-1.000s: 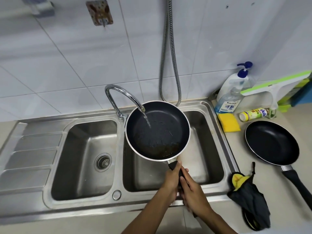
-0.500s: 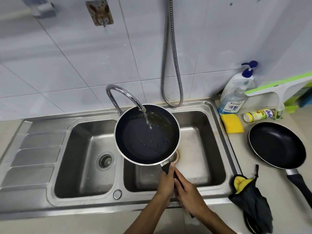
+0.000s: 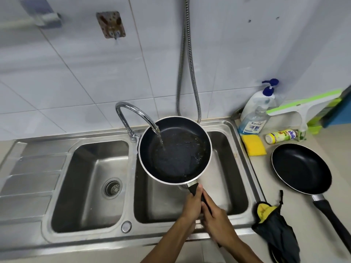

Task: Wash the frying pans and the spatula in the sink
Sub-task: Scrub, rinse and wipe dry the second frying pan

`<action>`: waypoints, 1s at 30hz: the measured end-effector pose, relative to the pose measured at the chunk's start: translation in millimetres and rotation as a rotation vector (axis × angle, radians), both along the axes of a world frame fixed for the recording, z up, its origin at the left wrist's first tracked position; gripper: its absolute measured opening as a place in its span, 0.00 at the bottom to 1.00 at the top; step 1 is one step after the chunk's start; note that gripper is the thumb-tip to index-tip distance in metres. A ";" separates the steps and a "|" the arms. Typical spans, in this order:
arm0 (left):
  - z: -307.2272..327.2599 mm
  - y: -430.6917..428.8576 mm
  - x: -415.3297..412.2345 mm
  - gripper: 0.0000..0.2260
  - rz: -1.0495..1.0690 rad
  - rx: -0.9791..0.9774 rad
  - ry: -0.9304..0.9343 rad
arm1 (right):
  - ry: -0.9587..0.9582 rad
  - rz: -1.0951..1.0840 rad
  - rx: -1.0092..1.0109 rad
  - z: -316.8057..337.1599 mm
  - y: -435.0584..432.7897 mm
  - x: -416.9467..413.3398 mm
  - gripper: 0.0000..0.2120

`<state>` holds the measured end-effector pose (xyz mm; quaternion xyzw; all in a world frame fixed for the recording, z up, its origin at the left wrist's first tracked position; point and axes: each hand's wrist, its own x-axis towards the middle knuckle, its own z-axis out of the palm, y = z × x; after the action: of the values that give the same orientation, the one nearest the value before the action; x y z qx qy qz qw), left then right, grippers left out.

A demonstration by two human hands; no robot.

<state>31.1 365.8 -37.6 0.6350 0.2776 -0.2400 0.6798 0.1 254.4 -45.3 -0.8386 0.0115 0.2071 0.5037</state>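
A person holds a round black non-stick frying pan with a silver rim (image 3: 176,154) under the running chrome gooseneck tap (image 3: 133,112). Both hands are wrapped round its black handle: the left hand (image 3: 190,205) is nearer the pan and the right hand (image 3: 216,220) is just behind it. Half a second earlier the pan straddled the divider between the two basins and the stream of water (image 3: 161,141) struck right of its centre. It has since swung to the right, so it now hangs over the right basin and the water lands on the left part of its wet floor. The grip on the handle is unchanged.

The stainless-steel double sink (image 3: 131,173) has a ribbed draining board on its left and is set into a pale beige counter (image 3: 296,217). On the counter to the right, well clear of the basins, lies a second black frying pan (image 3: 302,168) with its handle pointing toward the viewer. Behind it are a yellow sponge (image 3: 253,145), a clear pump bottle of soap with a blue top (image 3: 252,118), a small yellow-labelled bottle on its side (image 3: 281,136) and a green-and-white squeegee (image 3: 303,107). A crumpled black-and-yellow cloth (image 3: 275,230) sits at the counter's front edge. White tiles cover the wall, and a looped flexible metal hose (image 3: 191,73) hangs down them.
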 end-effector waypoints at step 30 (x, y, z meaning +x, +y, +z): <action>-8.2 -24.2 20.7 0.24 -0.036 -0.249 0.240 | -0.142 0.068 -0.538 25.2 -14.5 -11.2 0.36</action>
<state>51.9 341.6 -45.8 0.5174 0.3135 -0.3589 0.7108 -11.2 239.8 -20.1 -0.9545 0.0024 0.1542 0.2551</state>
